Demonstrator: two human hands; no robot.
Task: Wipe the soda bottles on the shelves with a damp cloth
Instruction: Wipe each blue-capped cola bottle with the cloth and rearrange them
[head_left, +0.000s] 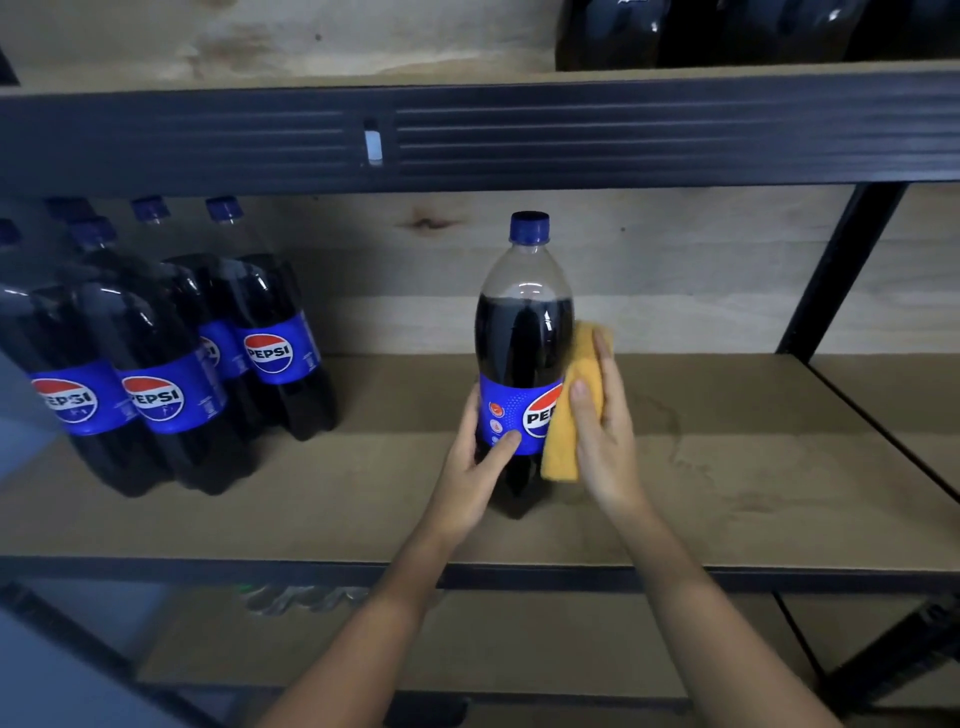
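A Pepsi bottle (524, 358) stands upright on the middle shelf (363, 499), roughly at its centre, with a blue cap (529, 227) and dark cola filling it to the shoulder. Its blue label shows the red, white and blue globe with the letters "PE" readable; the rest of the word is covered by an orange cloth (571, 410).

The left hand (475, 467) wraps the lower left side of the bottle, its grip closed on it with the thumb lying across the label. The right hand (602, 415) presses the folded cloth flat against the bottle's right side, fingers held straight along the cloth and the thumb over its front, so its grip holds the cloth.

To the left, well apart, a cluster of Pepsi bottles (171, 358) stands on the same shelf, three labels reading "PEPSI" in whole or part, all with blue caps. On the upper shelf, top right, the bases of more dark bottles (727, 31) show. A dark metal beam (467, 140) fronts that upper shelf, and a diagonal black brace (836, 275) runs down at right. The shelf surface to the right of the held bottle shows faint ring-like marks (670, 421). A plywood back panel (675, 249) closes the rear.
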